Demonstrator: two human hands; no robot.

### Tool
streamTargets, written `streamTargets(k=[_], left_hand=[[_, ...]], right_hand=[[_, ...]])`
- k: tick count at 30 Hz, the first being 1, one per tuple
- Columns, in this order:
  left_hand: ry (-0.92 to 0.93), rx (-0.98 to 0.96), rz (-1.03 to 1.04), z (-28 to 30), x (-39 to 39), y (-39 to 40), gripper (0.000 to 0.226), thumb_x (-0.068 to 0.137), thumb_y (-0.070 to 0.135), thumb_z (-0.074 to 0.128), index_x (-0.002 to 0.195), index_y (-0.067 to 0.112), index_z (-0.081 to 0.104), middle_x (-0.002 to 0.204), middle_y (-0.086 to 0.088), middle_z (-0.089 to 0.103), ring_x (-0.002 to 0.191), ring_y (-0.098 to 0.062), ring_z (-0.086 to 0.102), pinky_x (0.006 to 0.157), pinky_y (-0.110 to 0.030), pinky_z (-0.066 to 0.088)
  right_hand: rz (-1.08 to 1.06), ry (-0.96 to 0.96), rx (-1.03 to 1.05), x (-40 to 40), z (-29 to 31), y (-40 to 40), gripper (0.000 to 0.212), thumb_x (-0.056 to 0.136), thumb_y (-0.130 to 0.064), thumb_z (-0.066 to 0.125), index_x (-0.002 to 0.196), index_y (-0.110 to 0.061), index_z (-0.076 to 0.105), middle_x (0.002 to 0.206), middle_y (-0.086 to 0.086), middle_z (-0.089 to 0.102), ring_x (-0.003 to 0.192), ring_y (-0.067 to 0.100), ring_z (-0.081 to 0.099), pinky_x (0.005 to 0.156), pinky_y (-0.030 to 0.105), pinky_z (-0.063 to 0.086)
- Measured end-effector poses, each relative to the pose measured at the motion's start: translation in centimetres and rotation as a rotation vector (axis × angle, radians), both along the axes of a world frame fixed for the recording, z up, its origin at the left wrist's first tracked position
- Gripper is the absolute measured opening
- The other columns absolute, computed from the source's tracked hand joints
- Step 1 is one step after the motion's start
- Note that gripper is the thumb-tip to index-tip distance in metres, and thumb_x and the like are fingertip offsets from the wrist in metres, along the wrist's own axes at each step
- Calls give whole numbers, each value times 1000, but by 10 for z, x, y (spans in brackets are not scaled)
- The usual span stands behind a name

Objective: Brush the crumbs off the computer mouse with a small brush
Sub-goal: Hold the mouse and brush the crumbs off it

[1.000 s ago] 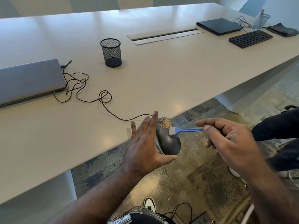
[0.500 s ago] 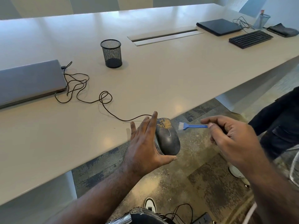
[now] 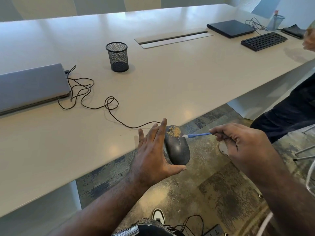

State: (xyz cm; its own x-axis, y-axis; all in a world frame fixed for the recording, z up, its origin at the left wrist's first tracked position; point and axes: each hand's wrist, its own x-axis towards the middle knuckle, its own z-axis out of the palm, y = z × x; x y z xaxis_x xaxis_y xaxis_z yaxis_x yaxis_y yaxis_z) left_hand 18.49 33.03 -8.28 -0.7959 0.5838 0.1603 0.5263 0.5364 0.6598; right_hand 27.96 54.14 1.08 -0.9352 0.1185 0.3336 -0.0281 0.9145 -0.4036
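Note:
A dark wired computer mouse [image 3: 178, 149] is held just off the near edge of the white table [image 3: 170, 82], over the floor. My left hand [image 3: 153, 150] holds it between fingers on its left side and thumb under its rear end. A patch of tan crumbs [image 3: 173, 132] lies on the mouse's front. My right hand [image 3: 242, 143] pinches the blue handle of a small brush [image 3: 196, 135]; its white bristles touch the mouse's right front edge beside the crumbs.
The mouse's cable [image 3: 95, 101] loops across the table to a shut grey laptop [image 3: 30, 86]. A black mesh cup [image 3: 117, 57] stands behind. A black laptop [image 3: 230, 28] and keyboard [image 3: 264, 41] lie far right. Another person's dark clothing [image 3: 289, 108] is at the right.
The brush pulled away to the right of the mouse, then came back to its right front edge. The crumbs stay on the mouse. My left hand kept its hold.

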Motion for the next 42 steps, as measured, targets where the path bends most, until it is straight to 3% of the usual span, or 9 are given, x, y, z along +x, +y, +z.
streamTargets(k=[7, 11, 15, 23, 29, 35, 42], left_hand=[[2, -17, -18, 0, 1, 1, 139, 56, 74, 74, 149, 40, -24, 161, 1, 17, 151, -11, 4, 116, -33, -24], [0, -15, -11, 0, 0, -1, 139, 57, 72, 77, 151, 38, -20, 161, 3, 17, 152, -10, 3, 118, -36, -22], [7, -22, -17, 0, 1, 0, 139, 57, 72, 76, 150, 39, -22, 162, 3, 16, 152, -10, 2, 119, -39, -19], [8, -28, -17, 2, 2, -1, 139, 58, 72, 76, 149, 40, -24, 161, 3, 15, 151, -9, 1, 117, -35, -23], [9, -19, -23, 2, 4, 0, 139, 58, 71, 77, 149, 40, -24, 162, 4, 15, 151, -9, 0, 116, -32, -24], [26, -27, -3, 1, 4, 0, 139, 57, 72, 76, 152, 35, -19, 161, 3, 18, 151, -10, 4, 118, -35, -22], [32, -51, -3, 4, 6, 3, 140, 57, 73, 75, 153, 32, -19, 160, 2, 18, 151, -11, 3, 119, -42, -19]], right_hand=[[65, 13, 25, 0, 5, -6, 33, 82, 7, 66, 108, -13, 73, 91, -7, 70, 78, 2, 66, 76, 15, 53], [40, -14, -17, -2, 5, -3, 34, 81, 10, 65, 105, -13, 73, 90, -11, 67, 71, 0, 65, 76, 10, 52], [16, 55, -42, -4, 8, -5, 29, 85, 4, 63, 105, -13, 73, 89, -12, 66, 75, 2, 65, 73, 16, 55], [36, 1, -19, -5, 8, -7, 32, 82, 7, 64, 104, -14, 73, 88, -13, 64, 73, 2, 64, 76, 9, 51], [69, 28, 0, -6, 9, -15, 29, 83, 4, 62, 105, -12, 73, 89, -10, 66, 73, 0, 65, 74, 13, 53], [15, 9, -39, -5, 11, -10, 29, 83, 8, 63, 101, -13, 73, 86, -10, 66, 69, 1, 64, 75, 10, 51], [51, 9, 2, -8, 10, -23, 27, 83, 4, 61, 100, -13, 73, 86, -9, 66, 70, 7, 65, 64, 31, 59]])
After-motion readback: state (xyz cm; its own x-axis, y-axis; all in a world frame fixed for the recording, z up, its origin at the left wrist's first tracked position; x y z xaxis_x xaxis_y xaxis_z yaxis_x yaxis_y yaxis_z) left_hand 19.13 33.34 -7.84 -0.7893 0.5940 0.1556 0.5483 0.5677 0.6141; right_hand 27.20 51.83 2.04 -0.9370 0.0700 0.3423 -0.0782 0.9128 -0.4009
